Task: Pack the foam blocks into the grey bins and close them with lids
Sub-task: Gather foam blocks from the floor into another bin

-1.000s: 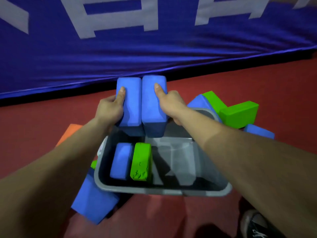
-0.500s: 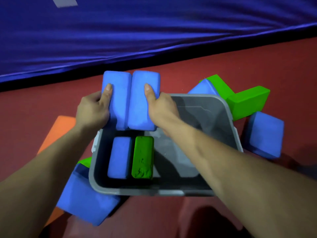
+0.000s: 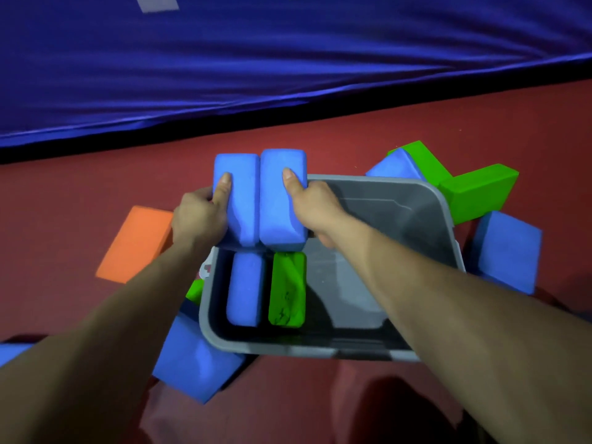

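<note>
1. 2 foam blocks, the left blue block (image 3: 238,200) and the right blue block (image 3: 282,200), are pressed side by side. They are held above the far-left corner of the grey bin (image 3: 410,219).
2. The left hand (image 3: 200,219) grips the left blue block from its outer side. Its thumb lies flat on the top face, and the other fingers curl underneath, out of sight.
3. The right hand (image 3: 315,206) clamps the right blue block the same way, thumb on top, with the other fingers hidden behind the block.
4. Both forearms reach in from the lower edge, and the right one crosses the bin's near-right rim, hiding it.
5. Inside the bin, a packed blue block (image 3: 245,290) and a packed green block (image 3: 286,290) stand on edge, touching, by the left wall.
6. On the red floor (image 3: 320,395), an orange block (image 3: 136,241) lies left of the bin.
7. A loose blue block (image 3: 195,363) sits at the near-left corner, partly under the bin.
8. Green blocks (image 3: 477,193) and a side blue block (image 3: 506,251) lie to the right, partly hidden by the bin.
</note>
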Demonstrator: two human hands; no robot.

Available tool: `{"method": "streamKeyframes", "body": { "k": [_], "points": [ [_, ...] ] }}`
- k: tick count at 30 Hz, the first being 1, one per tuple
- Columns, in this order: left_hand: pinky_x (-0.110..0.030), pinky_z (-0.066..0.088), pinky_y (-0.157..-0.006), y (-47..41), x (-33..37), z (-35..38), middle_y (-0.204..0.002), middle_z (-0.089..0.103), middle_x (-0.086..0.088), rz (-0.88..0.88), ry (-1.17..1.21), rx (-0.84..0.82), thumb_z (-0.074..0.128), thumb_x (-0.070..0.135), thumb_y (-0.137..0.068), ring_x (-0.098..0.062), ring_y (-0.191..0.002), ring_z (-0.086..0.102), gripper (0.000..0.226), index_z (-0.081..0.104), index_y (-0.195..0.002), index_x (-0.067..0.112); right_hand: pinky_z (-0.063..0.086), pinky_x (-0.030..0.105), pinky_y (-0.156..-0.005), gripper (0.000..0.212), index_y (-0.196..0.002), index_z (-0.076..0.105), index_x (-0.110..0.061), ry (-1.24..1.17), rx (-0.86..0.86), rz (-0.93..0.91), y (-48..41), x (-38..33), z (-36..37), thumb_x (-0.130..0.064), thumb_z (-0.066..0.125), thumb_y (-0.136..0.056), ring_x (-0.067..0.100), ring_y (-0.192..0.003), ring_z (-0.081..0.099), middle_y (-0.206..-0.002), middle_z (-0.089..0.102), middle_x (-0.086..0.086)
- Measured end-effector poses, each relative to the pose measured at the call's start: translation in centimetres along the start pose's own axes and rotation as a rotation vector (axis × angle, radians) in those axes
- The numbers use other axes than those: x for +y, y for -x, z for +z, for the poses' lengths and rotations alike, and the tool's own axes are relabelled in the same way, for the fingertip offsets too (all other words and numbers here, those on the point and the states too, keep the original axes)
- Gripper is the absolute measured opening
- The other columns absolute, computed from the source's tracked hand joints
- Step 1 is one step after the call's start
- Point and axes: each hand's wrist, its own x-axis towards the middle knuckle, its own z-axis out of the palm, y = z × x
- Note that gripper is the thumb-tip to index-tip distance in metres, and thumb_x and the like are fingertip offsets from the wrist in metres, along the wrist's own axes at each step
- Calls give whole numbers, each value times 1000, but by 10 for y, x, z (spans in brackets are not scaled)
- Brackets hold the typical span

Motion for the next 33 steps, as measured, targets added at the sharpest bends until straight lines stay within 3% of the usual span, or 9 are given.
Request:
{"method": "streamKeyframes", "body": {
  "k": [4, 6, 8, 10, 13, 19, 22, 27, 33],
  "points": [
    [-45, 47, -82, -12, -20, 30, -85, 62, -20, -10, -165, -55, 34, 75, -91, -46, -98, 61, 69, 55, -72, 12, 50, 42, -86, 75, -128, 55, -4, 50, -120, 121, -31, 21, 11, -67, 38, -93, 34, -109, 61, -125, 61, 11],
    [-57, 37, -105, -12, -24, 44, -119, 60, -24, 9, -300, -42, 32, 76, -90, -45, -120, 51, 66, 64, -108, 22, 44, 36, -85, 78, -133, 53, 2, 171, -100, 104, -44, 42, 16, -64, 31, -97, 30, -110, 58, -124, 58, 13],
    [-65, 13, -115, -21, -36, 61, -151, 36, -21, 13, -364, -53, 33, 75, -91, -40, -142, 28, 72, 39, -147, 30, 42, 37, -98, 79, -139, 43, 5, 217, -67, 89, -59, 54, 24, -62, 28, -99, 34, -124, 53, -140, 51, 22],
    [-67, 1, -115, -31, -55, 71, -164, 11, -16, -26, -395, -74, 29, 77, -90, -36, -151, 8, 82, 13, -157, 32, 38, 40, -103, 69, -142, 33, 2, 287, -74, 48, -71, 56, 36, -54, 25, -103, 40, -131, 47, -147, 41, 27],
    [-69, 1, -115, -42, -86, 86, -165, 4, -16, -76, -544, -76, 19, 79, -88, -39, -152, 3, 87, -1, -158, 31, 39, 46, -104, 50, -146, 32, -13, 343, -123, 26, -84, 83, 63, -42, 23, -107, 45, -128, 47, -146, 39, 27],
    [-67, 8, -115, -47, -87, 98, -164, 10, -21, 97, -820, -11, 20, 63, -100, -43, -150, 12, 75, 1, -159, 21, 42, 46, -94, 68, -128, 36, -5, 439, 27, 107, -106, 120, 95, -64, 24, -98, 44, -122, 54, -133, 54, 30],
    [-67, 9, -116, -40, -76, 105, -165, 9, -19, 100, -762, -32, 21, 64, -99, -40, -150, 13, 76, -2, -159, 23, 39, 45, -99, 72, -131, 34, -1, 403, -46, 143, -106, 118, 75, -65, 25, -98, 43, -127, 50, -139, 48, 33],
    [-64, 12, -116, -17, -69, 95, -163, 14, -21, -112, -548, -56, 27, 75, -91, -39, -148, 18, 92, 0, -159, 19, 39, 44, -101, 79, -140, 29, 2, 461, -42, 135, -73, 128, 32, -65, 21, -98, 42, -130, 48, -142, 46, 31],
    [-62, 28, -109, 95, -85, 7, -153, 37, -18, -114, -418, -20, 40, 76, -86, -40, -138, 39, 94, 18, -156, 17, 37, 41, -104, 80, -151, 22, -1, 449, -70, 99, 33, 124, -17, -62, 23, -99, 38, -134, 46, -146, 45, 27]
  ]
}}
